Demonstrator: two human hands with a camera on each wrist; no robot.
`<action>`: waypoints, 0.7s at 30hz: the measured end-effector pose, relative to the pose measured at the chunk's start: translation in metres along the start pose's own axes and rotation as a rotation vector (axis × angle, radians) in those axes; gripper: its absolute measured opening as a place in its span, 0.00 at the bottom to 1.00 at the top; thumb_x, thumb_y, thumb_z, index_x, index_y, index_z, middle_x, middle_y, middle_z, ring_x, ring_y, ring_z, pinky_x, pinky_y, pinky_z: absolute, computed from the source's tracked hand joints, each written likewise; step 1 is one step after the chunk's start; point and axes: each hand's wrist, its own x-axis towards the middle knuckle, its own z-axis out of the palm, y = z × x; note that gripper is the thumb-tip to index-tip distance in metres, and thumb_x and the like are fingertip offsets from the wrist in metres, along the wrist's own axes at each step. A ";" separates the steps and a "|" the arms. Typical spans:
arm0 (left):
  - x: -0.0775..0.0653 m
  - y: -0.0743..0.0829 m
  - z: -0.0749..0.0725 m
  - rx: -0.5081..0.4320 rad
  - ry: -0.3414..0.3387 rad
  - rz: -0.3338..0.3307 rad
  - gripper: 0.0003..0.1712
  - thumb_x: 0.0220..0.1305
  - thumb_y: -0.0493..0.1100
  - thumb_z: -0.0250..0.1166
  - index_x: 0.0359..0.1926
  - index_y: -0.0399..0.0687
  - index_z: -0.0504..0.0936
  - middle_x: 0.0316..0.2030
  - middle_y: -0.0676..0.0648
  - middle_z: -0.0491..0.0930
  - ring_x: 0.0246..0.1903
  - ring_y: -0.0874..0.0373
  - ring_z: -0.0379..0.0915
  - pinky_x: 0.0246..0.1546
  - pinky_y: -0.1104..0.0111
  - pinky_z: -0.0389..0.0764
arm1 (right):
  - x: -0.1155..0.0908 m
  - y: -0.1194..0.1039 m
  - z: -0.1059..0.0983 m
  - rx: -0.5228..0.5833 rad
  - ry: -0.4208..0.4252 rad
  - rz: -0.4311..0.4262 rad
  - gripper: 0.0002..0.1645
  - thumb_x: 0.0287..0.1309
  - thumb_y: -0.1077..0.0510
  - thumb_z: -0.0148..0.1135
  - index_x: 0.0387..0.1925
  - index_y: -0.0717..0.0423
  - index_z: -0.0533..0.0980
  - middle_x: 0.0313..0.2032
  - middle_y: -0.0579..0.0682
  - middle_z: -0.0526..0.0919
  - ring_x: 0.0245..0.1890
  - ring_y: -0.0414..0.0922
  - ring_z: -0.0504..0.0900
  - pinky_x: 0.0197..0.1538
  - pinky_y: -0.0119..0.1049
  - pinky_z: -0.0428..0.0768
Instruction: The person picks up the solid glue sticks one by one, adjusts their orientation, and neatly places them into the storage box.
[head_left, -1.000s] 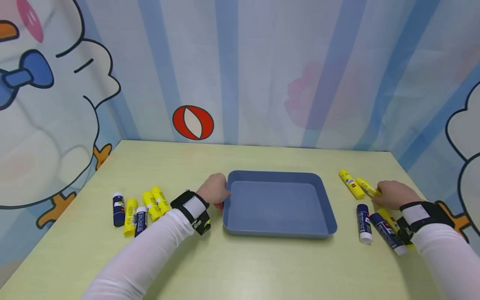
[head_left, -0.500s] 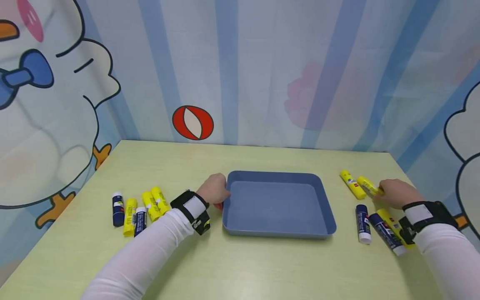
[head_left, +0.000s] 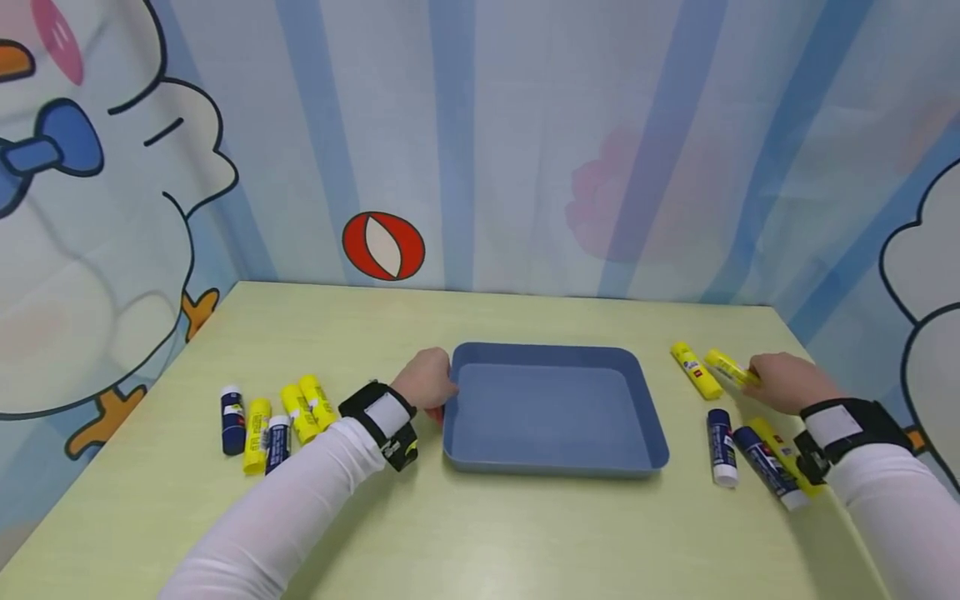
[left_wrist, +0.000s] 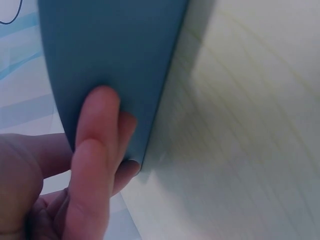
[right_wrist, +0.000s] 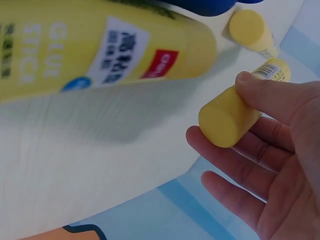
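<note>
My left hand (head_left: 426, 382) grips the left wall of a blue-grey tray (head_left: 558, 467). In the left wrist view its fingers (left_wrist: 97, 120) lie against the tray's outer side (left_wrist: 115, 45), and the thumb passes behind the rim. At the right of the table my right hand (head_left: 795, 383) pinches a yellow glue stick (head_left: 729, 367) between thumb and fingers. The right wrist view shows this glue stick (right_wrist: 222, 120) end-on, the thumb on top of it. Beside it lies another yellow glue stick (head_left: 696, 370). Nothing lies in the tray.
Nearer me on the right lie two navy glue sticks (head_left: 722, 448) and a yellow glue stick (head_left: 783, 454), partly behind the right wrist. Several yellow and navy glue sticks (head_left: 257, 435) lie at the left. A printed curtain (head_left: 517, 150) rises behind the table (head_left: 480, 533).
The right hand and its yellow glue stick have shifted slightly away from me. The left hand keeps its hold on the tray, and the other glue sticks lie as before.
</note>
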 end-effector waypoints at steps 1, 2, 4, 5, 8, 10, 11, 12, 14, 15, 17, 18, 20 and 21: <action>0.000 0.000 0.000 0.000 0.001 0.002 0.18 0.52 0.33 0.58 0.09 0.43 0.66 0.06 0.50 0.67 0.05 0.60 0.68 0.08 0.74 0.67 | 0.000 -0.002 -0.002 -0.003 0.008 -0.011 0.17 0.51 0.57 0.61 0.32 0.70 0.73 0.23 0.53 0.76 0.20 0.45 0.69 0.24 0.38 0.70; 0.000 0.000 -0.001 0.003 0.002 0.004 0.19 0.52 0.33 0.58 0.08 0.43 0.66 0.06 0.50 0.67 0.05 0.60 0.67 0.08 0.74 0.66 | -0.001 -0.003 -0.003 -0.006 0.016 -0.019 0.17 0.51 0.57 0.61 0.32 0.70 0.73 0.23 0.53 0.76 0.20 0.45 0.69 0.24 0.38 0.70; -0.001 0.001 -0.001 0.006 0.000 0.006 0.19 0.52 0.33 0.58 0.08 0.44 0.65 0.05 0.50 0.66 0.05 0.60 0.67 0.08 0.75 0.65 | -0.001 -0.007 -0.006 -0.016 0.034 -0.036 0.15 0.51 0.57 0.62 0.32 0.69 0.73 0.23 0.52 0.76 0.20 0.44 0.69 0.23 0.38 0.70; -0.001 0.001 -0.001 0.008 -0.001 0.008 0.19 0.52 0.33 0.58 0.08 0.44 0.65 0.05 0.51 0.65 0.05 0.61 0.67 0.08 0.75 0.65 | -0.002 -0.010 -0.007 -0.021 0.042 -0.045 0.14 0.51 0.58 0.62 0.32 0.68 0.73 0.23 0.52 0.76 0.20 0.44 0.69 0.24 0.38 0.70; 0.000 0.001 -0.002 0.014 0.001 0.010 0.20 0.51 0.33 0.58 0.08 0.45 0.64 0.05 0.51 0.64 0.05 0.61 0.65 0.07 0.75 0.63 | -0.003 -0.020 -0.011 -0.044 0.072 -0.085 0.12 0.51 0.58 0.63 0.30 0.66 0.74 0.22 0.50 0.75 0.19 0.43 0.70 0.24 0.38 0.71; 0.000 0.001 -0.002 0.010 0.001 0.005 0.19 0.52 0.33 0.58 0.08 0.44 0.65 0.05 0.51 0.65 0.05 0.61 0.66 0.08 0.75 0.64 | -0.003 -0.028 -0.014 -0.056 0.092 -0.114 0.11 0.50 0.58 0.63 0.30 0.64 0.75 0.22 0.49 0.75 0.20 0.42 0.71 0.25 0.39 0.72; -0.001 0.001 -0.002 0.008 0.001 0.002 0.19 0.52 0.33 0.58 0.08 0.44 0.66 0.05 0.51 0.66 0.05 0.61 0.66 0.08 0.75 0.64 | -0.003 -0.032 -0.016 -0.063 0.103 -0.130 0.10 0.50 0.58 0.63 0.30 0.63 0.75 0.22 0.48 0.75 0.20 0.42 0.71 0.25 0.39 0.72; -0.001 0.001 -0.002 0.007 0.002 0.000 0.18 0.52 0.33 0.58 0.09 0.43 0.67 0.05 0.50 0.67 0.05 0.60 0.67 0.08 0.74 0.65 | -0.003 -0.036 -0.017 -0.070 0.113 -0.146 0.10 0.50 0.58 0.63 0.30 0.63 0.75 0.22 0.48 0.75 0.19 0.42 0.70 0.25 0.38 0.72; -0.001 0.001 -0.002 -0.004 -0.002 -0.009 0.17 0.53 0.34 0.58 0.10 0.42 0.69 0.06 0.49 0.69 0.06 0.60 0.69 0.08 0.74 0.67 | -0.003 -0.045 -0.020 -0.080 0.131 -0.175 0.09 0.50 0.58 0.63 0.29 0.61 0.75 0.22 0.47 0.74 0.19 0.41 0.70 0.24 0.38 0.72; -0.001 0.001 -0.002 -0.009 -0.005 -0.014 0.17 0.53 0.34 0.58 0.10 0.41 0.69 0.06 0.49 0.70 0.06 0.60 0.69 0.09 0.74 0.68 | -0.003 -0.050 -0.022 -0.085 0.139 -0.187 0.09 0.50 0.58 0.63 0.29 0.61 0.75 0.22 0.47 0.74 0.19 0.41 0.70 0.24 0.37 0.71; -0.002 0.000 -0.002 -0.014 -0.008 -0.016 0.17 0.53 0.34 0.58 0.10 0.41 0.70 0.06 0.49 0.71 0.06 0.60 0.69 0.09 0.74 0.68 | -0.003 -0.058 -0.024 -0.097 0.164 -0.214 0.09 0.49 0.58 0.64 0.30 0.61 0.75 0.23 0.46 0.73 0.19 0.40 0.70 0.24 0.37 0.71; -0.002 0.000 -0.002 -0.019 -0.011 -0.015 0.17 0.53 0.34 0.58 0.10 0.41 0.69 0.06 0.49 0.71 0.06 0.60 0.69 0.09 0.74 0.68 | -0.003 -0.063 -0.025 -0.101 0.176 -0.227 0.09 0.49 0.58 0.64 0.30 0.60 0.75 0.23 0.46 0.73 0.20 0.40 0.70 0.24 0.37 0.72; -0.002 0.000 -0.003 -0.015 -0.010 -0.006 0.18 0.53 0.34 0.58 0.09 0.43 0.68 0.05 0.50 0.69 0.05 0.60 0.68 0.08 0.75 0.67 | -0.003 -0.072 -0.027 -0.114 0.204 -0.253 0.10 0.49 0.58 0.64 0.31 0.60 0.74 0.23 0.47 0.72 0.20 0.41 0.70 0.24 0.38 0.72; -0.002 0.000 -0.003 -0.009 -0.006 0.003 0.19 0.53 0.34 0.58 0.08 0.43 0.67 0.05 0.51 0.68 0.05 0.61 0.68 0.08 0.75 0.65 | -0.004 -0.077 -0.028 -0.118 0.218 -0.266 0.11 0.48 0.58 0.65 0.31 0.60 0.74 0.24 0.47 0.72 0.20 0.41 0.70 0.24 0.38 0.73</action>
